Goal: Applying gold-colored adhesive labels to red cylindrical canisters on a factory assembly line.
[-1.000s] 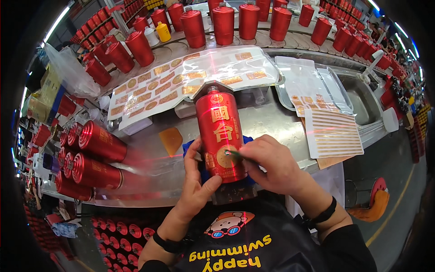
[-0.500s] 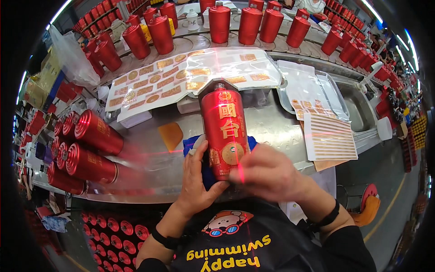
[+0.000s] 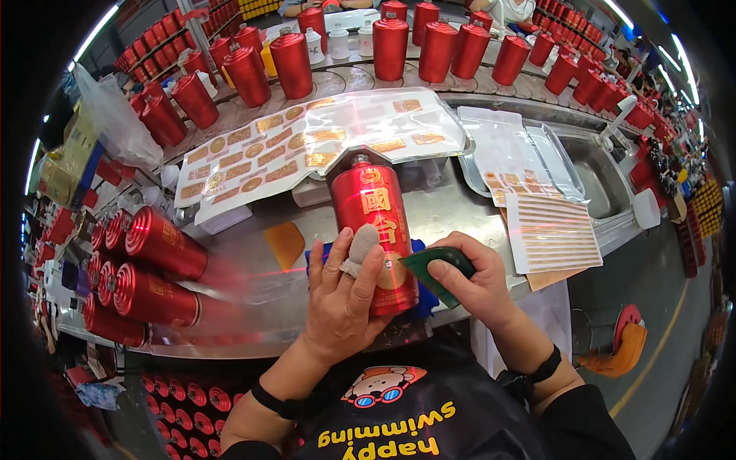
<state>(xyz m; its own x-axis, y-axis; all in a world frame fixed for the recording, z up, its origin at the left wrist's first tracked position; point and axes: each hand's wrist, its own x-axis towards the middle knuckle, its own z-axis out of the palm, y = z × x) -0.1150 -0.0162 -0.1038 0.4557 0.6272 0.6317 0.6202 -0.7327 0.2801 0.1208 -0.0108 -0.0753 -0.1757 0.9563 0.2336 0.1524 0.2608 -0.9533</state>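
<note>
A red bottle (image 3: 376,201) with gold lettering lies tilted in front of me, its neck pointing away, over a blue cloth (image 3: 424,308). My left hand (image 3: 337,310) grips its left side, with several fingers laid over the front. One of those fingers wears a pale finger cot (image 3: 362,242). Between the thumb and fingers of my right hand (image 3: 484,282) is a flat green scraper (image 3: 438,270). The scraper's pointed corner is at the edge of a round gold label (image 3: 394,274) low on the bottle. My left fingers cover part of that label's surroundings.
Sheets of gold labels (image 3: 257,157) lie beyond the bottle, and a striped sheet (image 3: 553,232) is at right. Red bottles (image 3: 165,238) lie at left; others stand on a conveyor (image 3: 337,83) at the back. A brown-orange piece (image 3: 284,245) rests on the metal table. A sink (image 3: 594,180) is far right.
My left fingers have moved from the bottle's side onto its front. My right hand, blurred over the round label before, has drawn to the right, and the green scraper now shows in it.
</note>
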